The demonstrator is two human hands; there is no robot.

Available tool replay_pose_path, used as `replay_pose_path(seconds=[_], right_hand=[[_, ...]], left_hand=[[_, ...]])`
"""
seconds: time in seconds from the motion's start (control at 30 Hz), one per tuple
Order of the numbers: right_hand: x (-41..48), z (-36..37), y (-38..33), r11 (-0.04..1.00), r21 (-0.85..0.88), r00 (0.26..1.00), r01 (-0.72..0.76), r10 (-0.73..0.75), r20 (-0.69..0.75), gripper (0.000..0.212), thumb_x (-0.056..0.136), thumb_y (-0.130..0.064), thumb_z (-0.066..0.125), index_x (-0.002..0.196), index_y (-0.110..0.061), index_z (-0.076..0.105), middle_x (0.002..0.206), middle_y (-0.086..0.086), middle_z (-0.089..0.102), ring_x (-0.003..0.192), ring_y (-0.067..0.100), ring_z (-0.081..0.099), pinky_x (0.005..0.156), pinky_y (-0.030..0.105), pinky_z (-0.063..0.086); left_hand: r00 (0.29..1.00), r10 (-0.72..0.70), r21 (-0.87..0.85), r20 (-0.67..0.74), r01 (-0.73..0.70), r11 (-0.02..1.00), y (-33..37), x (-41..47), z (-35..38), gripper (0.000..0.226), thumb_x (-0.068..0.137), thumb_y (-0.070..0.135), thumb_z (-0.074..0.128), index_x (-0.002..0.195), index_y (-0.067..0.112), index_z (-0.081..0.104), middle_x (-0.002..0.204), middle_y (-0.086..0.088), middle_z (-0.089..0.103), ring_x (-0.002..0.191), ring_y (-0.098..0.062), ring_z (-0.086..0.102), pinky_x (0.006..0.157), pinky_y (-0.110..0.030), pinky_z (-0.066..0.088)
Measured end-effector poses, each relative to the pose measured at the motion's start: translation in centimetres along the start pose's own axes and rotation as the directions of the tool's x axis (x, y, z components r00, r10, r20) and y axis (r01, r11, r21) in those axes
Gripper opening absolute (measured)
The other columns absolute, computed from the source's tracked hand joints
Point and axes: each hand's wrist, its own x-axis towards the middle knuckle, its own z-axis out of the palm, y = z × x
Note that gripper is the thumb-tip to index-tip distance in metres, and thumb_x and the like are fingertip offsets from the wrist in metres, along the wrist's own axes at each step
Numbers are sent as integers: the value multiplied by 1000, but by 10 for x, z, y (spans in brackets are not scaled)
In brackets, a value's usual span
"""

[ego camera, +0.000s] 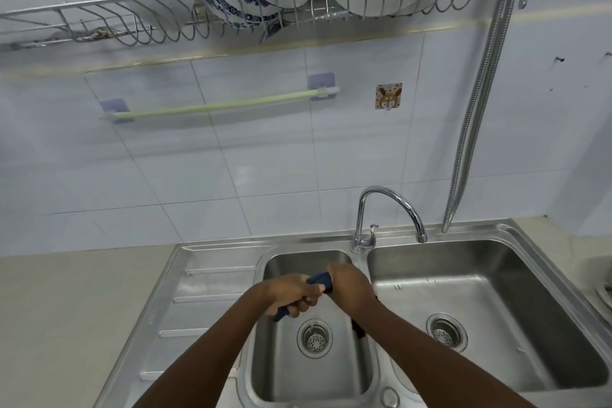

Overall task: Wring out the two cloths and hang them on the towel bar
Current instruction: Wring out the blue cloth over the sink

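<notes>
While both hands grip the blue cloth, left hand, right hand, above left basin

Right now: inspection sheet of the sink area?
Surface: steel double sink, left basin under the hands.
Job's things: blue cloth twisted between both hands; second cloth not identifiable; towel bar bare.
Clutter: nothing seen in the basins.
Grippers: left hand and right hand clamp the cloth.
Cables: metal hose hangs right of the tap.
Surroundings: tiled wall, dish rack with bowls above.
</notes>
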Motion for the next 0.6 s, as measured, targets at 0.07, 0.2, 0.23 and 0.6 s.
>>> replay_pose_path(seconds=[0.07,0.2,0.23,0.6], right_hand=[[-3,-13,-9,989,-139,996,-51,61,71,14,84,-17,55,94,-10,61,91,18,65,85,35,63,68,32,45],[1,-17,-14,974,-223,974,-43,91,208,21,86,-22,55,96,-7,65,99,17,68,92,34,64,76,37,50],[1,-18,-15,976,-217,969,-33,84,233,23,87,-25,57,97,-6,66,97,16,69,92,32,65,77,36,50],[2,-31,-13,987,-153,966,40,1,257,11,79,-21,62,80,-11,57,85,9,60,96,30,60,70,31,44]], left_hand=[[991,93,408,-93,-47,912,-1,1,0,17,98,29,45,101,14,49,80,-4,54,62,-12,47,56,-22,41],[946,305,791,-105,-106,603,-6,10,4,25,101,17,40,120,15,57,119,-9,61,108,-23,57,94,-32,41],[934,330,826,-141,-73,559,-12,15,3,28,99,13,43,124,16,56,123,-7,60,110,-22,58,98,-32,42],[920,346,766,-183,-87,637,-20,29,-6,22,97,30,43,104,17,60,103,-6,64,90,-18,60,89,-36,49]])
